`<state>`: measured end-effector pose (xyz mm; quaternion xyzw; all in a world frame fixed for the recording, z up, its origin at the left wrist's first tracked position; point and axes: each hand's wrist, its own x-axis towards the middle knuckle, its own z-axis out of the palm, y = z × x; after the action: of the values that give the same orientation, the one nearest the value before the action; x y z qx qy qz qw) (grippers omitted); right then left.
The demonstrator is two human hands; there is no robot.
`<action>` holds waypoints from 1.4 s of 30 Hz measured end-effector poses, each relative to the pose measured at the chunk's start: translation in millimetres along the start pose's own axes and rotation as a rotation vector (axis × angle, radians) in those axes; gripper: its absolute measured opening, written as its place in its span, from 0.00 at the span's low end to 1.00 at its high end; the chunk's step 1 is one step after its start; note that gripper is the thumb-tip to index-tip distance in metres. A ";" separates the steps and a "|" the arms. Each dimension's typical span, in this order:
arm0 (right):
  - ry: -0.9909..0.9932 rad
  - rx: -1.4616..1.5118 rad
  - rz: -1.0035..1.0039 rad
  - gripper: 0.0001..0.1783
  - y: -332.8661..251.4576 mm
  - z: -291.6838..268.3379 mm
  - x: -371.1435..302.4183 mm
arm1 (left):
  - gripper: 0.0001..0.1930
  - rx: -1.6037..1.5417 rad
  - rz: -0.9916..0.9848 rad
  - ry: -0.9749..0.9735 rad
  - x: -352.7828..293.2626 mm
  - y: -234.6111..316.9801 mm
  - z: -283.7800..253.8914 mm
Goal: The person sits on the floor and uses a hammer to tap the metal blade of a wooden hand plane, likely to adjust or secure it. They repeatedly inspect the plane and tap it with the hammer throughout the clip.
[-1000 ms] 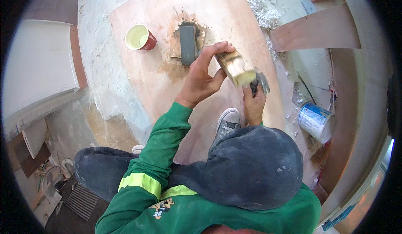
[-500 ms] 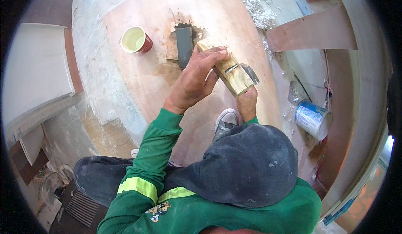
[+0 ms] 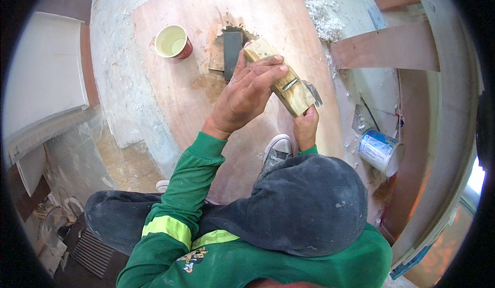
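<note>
My left hand [image 3: 245, 92] is closed around a pale wooden hand plane [image 3: 299, 98], fingers across its upturned sole, where the blade's edge shows in the slot. My right hand [image 3: 307, 126] is closed just below the plane's near end. Beside the plane, a curved dark metal head [image 3: 313, 94] sticks out, looking like a hammer's; its handle is hidden behind the plane and my right hand. Just past my left fingers lies a dark grey whetstone [image 3: 232, 51] on a wooden board, with black wet grime around it. A red paper cup [image 3: 184, 50] holding clear liquid stands to its left.
A stained plywood sheet [image 3: 165, 87] lies under these things. White shavings [image 3: 330, 25] are heaped at the far right. On the right are a tipped blue-and-white can [image 3: 379, 151] and brown wooden boards [image 3: 386, 48]. My bent knee [image 3: 309, 205] rises close below my right hand.
The plane and both hands have shifted very slightly to the right in view. My left fingers have slid a little along the sole. The view itself has moved a little.
</note>
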<state>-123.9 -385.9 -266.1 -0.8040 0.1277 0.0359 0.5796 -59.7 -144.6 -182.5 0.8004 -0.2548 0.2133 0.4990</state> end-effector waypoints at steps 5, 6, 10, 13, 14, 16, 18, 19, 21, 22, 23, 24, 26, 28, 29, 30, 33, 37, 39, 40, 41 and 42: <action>-0.009 0.021 0.093 0.19 0.2 -4.1 -6.7 | 0.28 -0.053 -0.057 0.045 3.3 4.2 -1.2; -0.026 0.074 0.182 0.20 -1.6 -6.7 -8.8 | 0.28 -0.294 -0.251 0.115 4.6 6.3 3.5; -0.027 -0.034 -0.024 0.17 -1.4 -6.0 -16.3 | 0.21 -1.086 -0.796 0.340 4.3 5.8 9.7; -0.013 0.029 -0.095 0.18 -28.4 -0.5 -21.4 | 0.16 -1.484 -1.010 0.487 -3.1 -4.6 6.2; -0.009 0.039 -0.118 0.18 -36.5 0.1 -22.9 | 0.18 -1.503 -1.000 0.521 -6.5 -8.2 9.2; -0.047 0.057 -0.163 0.18 -49.1 2.9 -20.8 | 0.21 -1.539 -0.976 0.595 -13.0 -15.0 15.3; -0.068 0.054 -0.224 0.17 -57.1 5.9 -17.2 | 0.19 -1.539 -1.005 0.656 -13.1 -13.7 21.0; -0.070 0.057 -0.242 0.17 -60.2 7.0 -16.6 | 0.18 -1.539 -1.018 0.689 -13.3 -12.6 23.6; -0.070 0.076 -0.258 0.17 -64.6 9.2 -17.1 | 0.18 -1.555 -1.040 0.697 -13.7 -9.9 27.2; -0.075 0.057 -0.277 0.16 -67.8 10.2 -16.6 | 0.19 -1.565 -1.051 0.701 -14.1 -8.7 28.5; -0.079 0.037 -0.295 0.15 -71.2 11.0 -16.5 | 0.19 -1.571 -1.046 0.694 -15.3 -8.6 30.7; -0.091 -0.017 -0.333 0.15 -76.5 12.9 -14.6 | 0.19 -1.579 -1.041 0.686 -16.7 -8.6 32.8; -0.184 -0.166 -0.383 0.13 -112.3 23.1 -14.2 | 0.18 -1.561 -1.035 0.692 -26.6 -13.7 28.2; -0.177 -0.132 -0.357 0.12 -107.3 24.3 -16.0 | 0.18 -1.561 -1.034 0.690 -32.2 -18.3 25.4; -0.156 -0.098 -0.335 0.14 -98.3 17.8 -14.6 | 0.18 -1.562 -1.026 0.675 -25.1 -16.4 30.0; -0.153 -0.043 -0.305 0.15 -86.8 16.4 -16.5 | 0.19 -1.534 -1.026 0.674 -22.2 -11.7 29.0; -0.094 0.096 -0.271 0.17 -77.2 14.0 -19.1 | 0.21 -1.474 -0.986 0.651 -16.2 -1.8 26.3; -0.057 0.266 -0.186 0.17 -88.6 7.9 -10.6 | 0.22 -1.141 -0.827 0.419 -9.7 5.1 25.2; -0.066 0.338 -0.096 0.18 -104.9 2.5 -6.2 | 0.23 -0.905 -0.722 0.222 -11.1 10.0 21.7; -0.079 0.406 -0.035 0.21 -107.3 2.9 -3.3 | 0.23 -0.788 -0.664 0.125 -12.1 13.6 21.4; -0.095 0.477 0.025 0.24 -109.1 4.6 0.5 | 0.23 -0.747 -0.539 0.151 -6.9 21.3 19.5; -0.111 0.548 0.085 0.26 -110.8 5.9 3.2 | 0.24 -0.694 -0.442 0.097 -5.7 21.2 17.9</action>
<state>-93.0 -348.1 -166.4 -0.6079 0.1342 0.0683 0.7796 -75.8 -167.6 -178.6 0.6091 -0.1098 0.0398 0.7845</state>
